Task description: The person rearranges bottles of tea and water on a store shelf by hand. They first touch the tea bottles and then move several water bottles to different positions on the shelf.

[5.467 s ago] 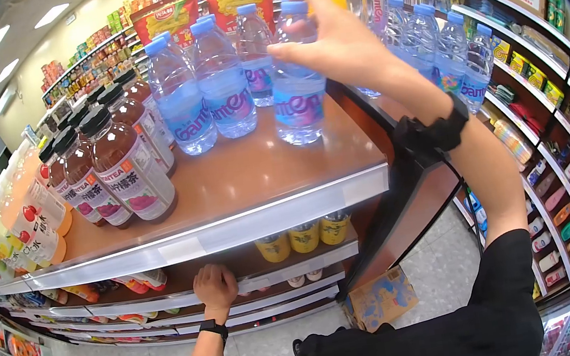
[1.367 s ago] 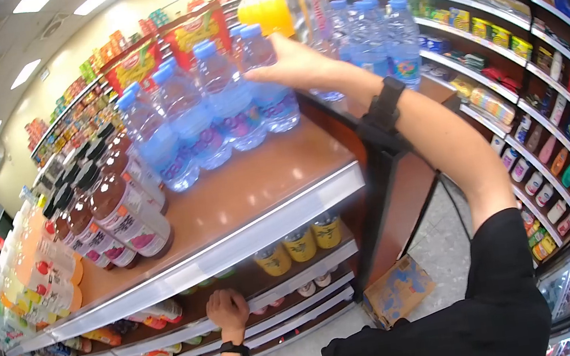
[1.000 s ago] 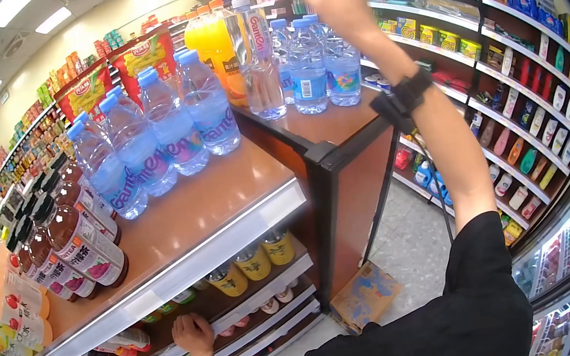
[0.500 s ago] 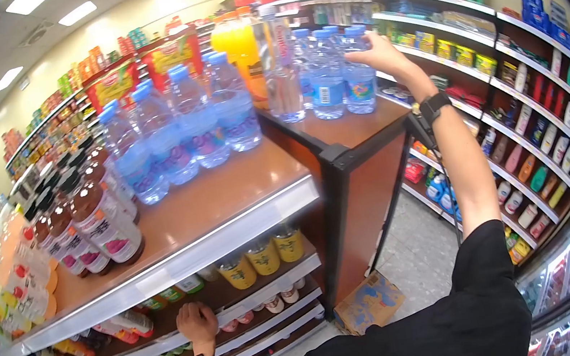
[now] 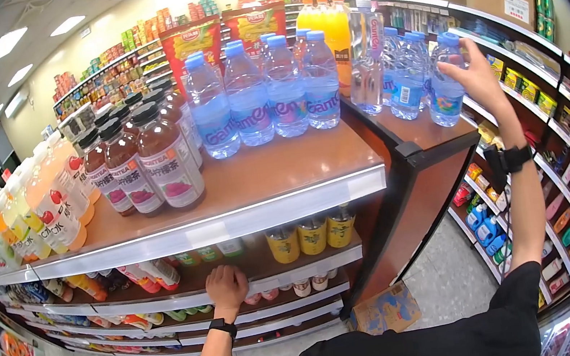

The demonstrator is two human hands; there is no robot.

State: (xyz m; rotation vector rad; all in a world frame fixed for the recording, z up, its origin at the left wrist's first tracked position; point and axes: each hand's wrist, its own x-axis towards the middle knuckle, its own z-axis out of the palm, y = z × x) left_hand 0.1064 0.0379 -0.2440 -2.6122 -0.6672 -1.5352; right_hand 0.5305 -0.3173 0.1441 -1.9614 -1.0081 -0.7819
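A clear water bottle with a blue cap stands, slightly tilted, at the right end of the side display top. My right hand holds its upper part, with the thumb and fingers curved round it below the cap. Beside it are more blue-capped bottles and a taller clear bottle. Lower down, my left hand rests with curled fingers at the edge of a lower shelf, left of several yellow cans.
On the main shelf top stand blue-capped water bottles, dark-capped tea bottles and pale drinks. Orange juice and red snack bags stand behind. A cardboard box lies on the floor. Stocked wall shelves run along the right.
The view has swung left, so the shelves appear further right. My right hand's bottle now stands a little apart from its neighbours and leans slightly. My left hand remains at the lower shelf edge.
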